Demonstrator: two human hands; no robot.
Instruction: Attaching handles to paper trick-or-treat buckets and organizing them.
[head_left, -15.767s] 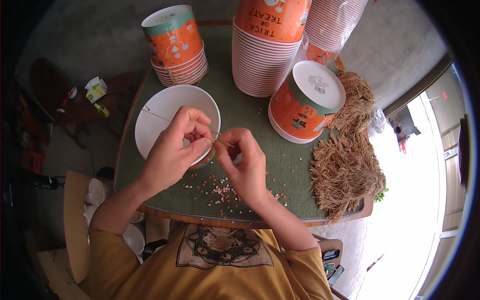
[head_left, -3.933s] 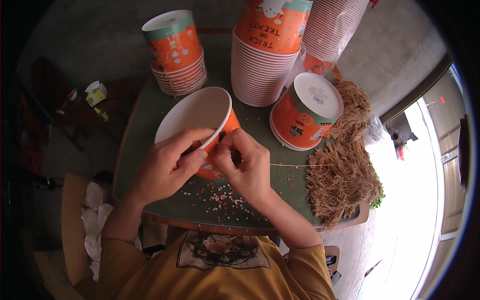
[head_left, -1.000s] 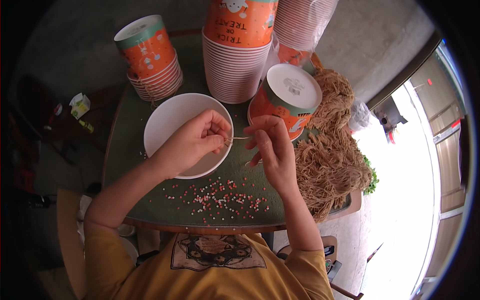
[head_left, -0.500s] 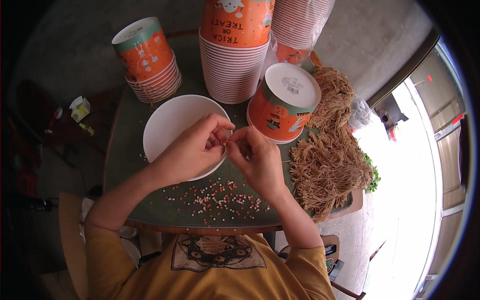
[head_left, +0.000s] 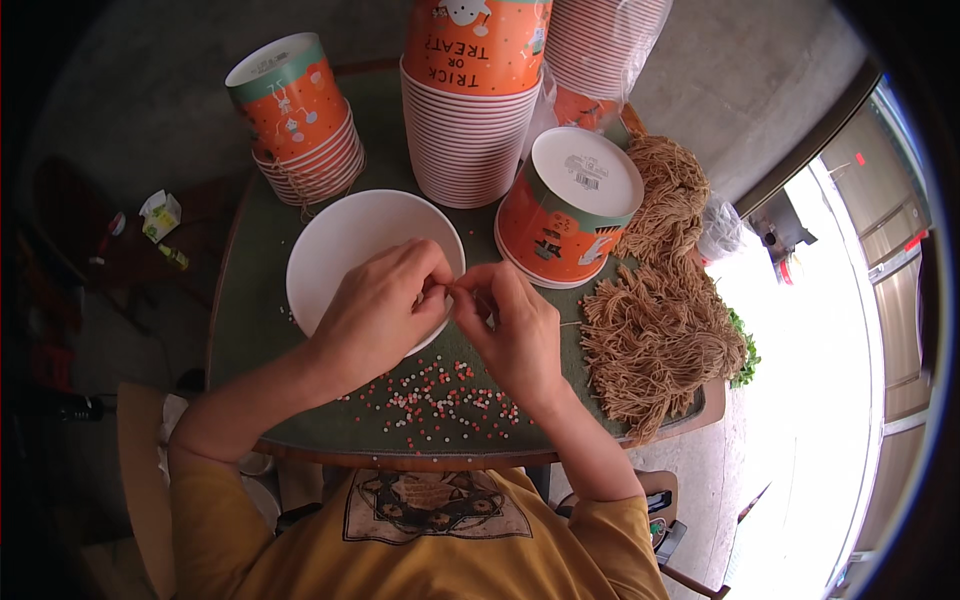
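Note:
My left hand (head_left: 385,305) and my right hand (head_left: 512,335) meet fingertip to fingertip above the right rim of a white paper bucket (head_left: 335,245). Both are closed in a pinch. Whatever lies between the fingers is too small and too covered to make out. The bucket's pale inside faces up, and my left hand hides part of its near side. Small red and white beads (head_left: 450,405) are scattered over the green tabletop (head_left: 270,395) just below my hands. To the right of my right hand lies a heap of tan string bundles (head_left: 655,345).
A tall stack of orange paper buckets (head_left: 470,130) stands at the back, with a plastic-wrapped stack (head_left: 605,55) beside it. Upturned orange buckets (head_left: 555,230) stand nearer on the right. A shorter stack (head_left: 300,115), with string round it, is at the back left.
My left hand has shifted slightly down and its fingers have drawn in closer. The fingertips of both hands now touch or nearly touch. The surrounding things stay put.

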